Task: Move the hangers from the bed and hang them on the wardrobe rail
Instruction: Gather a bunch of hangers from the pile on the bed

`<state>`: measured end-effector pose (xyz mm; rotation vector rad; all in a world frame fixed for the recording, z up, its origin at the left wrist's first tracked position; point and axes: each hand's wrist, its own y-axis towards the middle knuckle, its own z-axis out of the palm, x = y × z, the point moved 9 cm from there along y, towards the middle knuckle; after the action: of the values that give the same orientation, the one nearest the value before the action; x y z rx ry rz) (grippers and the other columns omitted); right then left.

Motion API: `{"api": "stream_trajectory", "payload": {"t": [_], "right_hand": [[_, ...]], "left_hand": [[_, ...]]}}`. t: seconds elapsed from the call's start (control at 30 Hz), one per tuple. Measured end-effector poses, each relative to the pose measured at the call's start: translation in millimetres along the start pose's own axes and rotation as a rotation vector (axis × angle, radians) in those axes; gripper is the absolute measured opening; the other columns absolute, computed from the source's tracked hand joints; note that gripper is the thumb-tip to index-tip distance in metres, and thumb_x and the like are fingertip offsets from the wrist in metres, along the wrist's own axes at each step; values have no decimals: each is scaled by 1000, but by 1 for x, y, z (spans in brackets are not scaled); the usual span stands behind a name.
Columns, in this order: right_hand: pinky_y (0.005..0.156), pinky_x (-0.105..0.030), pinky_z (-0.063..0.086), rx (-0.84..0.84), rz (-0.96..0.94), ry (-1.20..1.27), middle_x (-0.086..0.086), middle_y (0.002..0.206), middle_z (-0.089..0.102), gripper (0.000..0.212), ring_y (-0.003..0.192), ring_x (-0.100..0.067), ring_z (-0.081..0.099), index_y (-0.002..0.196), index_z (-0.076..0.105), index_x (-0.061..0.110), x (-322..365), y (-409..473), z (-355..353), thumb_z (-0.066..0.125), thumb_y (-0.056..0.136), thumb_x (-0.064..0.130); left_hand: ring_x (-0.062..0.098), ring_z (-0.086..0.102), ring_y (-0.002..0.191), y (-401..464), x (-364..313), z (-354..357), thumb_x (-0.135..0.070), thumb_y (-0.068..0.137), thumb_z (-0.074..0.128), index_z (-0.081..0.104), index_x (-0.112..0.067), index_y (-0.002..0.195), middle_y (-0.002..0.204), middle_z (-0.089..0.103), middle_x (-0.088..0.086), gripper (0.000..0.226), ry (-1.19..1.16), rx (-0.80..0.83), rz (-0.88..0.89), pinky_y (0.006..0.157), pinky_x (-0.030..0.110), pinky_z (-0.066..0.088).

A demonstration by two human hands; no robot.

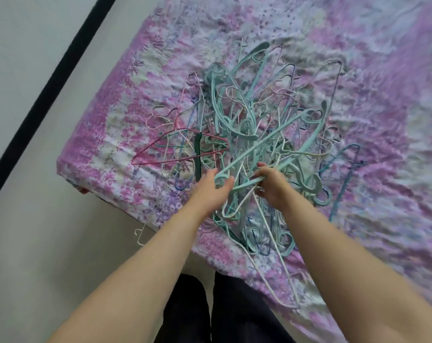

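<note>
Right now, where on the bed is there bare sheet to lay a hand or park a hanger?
Bare floral sheet lies right of the hanger pile, and along the bed's left edge beside the red hanger. The pile's middle is tangled and crowded, right where both hands, left hand and right hand, are reaching.

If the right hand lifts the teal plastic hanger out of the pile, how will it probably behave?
The teal plastic hanger looks rigid, so it should keep its shape. It lies tangled in the pile of thin wire hangers, so others will probably snag and come along. The right hand grips it; the left hand could hold the rest down.
</note>
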<state>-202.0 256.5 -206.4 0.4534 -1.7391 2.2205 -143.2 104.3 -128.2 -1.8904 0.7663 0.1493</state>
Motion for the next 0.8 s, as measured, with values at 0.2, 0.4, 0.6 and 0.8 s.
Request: {"api": "stream_trajectory", "payload": {"t": [0.2,0.4,0.6,0.8], "right_hand": [[53,-28,31,61,-139,108,-5,72,43,28,60,-16,43,99,47,21,30,-51,14,39,86,-3],[75,-30,43,196,-488,-205,-8,86,52,32,81,-19,52,102,47,19,88,-134,43,58,71,20],[84,-34,53,193,-717,-624,-2,94,60,35,90,-15,60,97,55,18,145,-202,78,63,85,50],[81,-25,53,277,-887,-968,7,89,59,31,86,-10,59,106,61,11,145,-250,120,59,79,-4]], "left_hand": [[24,-3,149,-33,-44,-7,-69,90,14,8,-13,155,162,0,11,85,464,4,126,119,41,3],[18,-9,148,-75,-99,-17,-78,73,11,-9,-17,154,161,-14,2,103,243,73,332,121,41,0],[21,9,148,-130,-156,-35,-80,71,16,23,-35,150,160,14,1,92,-262,208,452,119,45,4],[19,63,104,-136,-151,-63,-50,73,71,60,-14,118,116,66,9,58,-553,157,417,84,27,51]]}}
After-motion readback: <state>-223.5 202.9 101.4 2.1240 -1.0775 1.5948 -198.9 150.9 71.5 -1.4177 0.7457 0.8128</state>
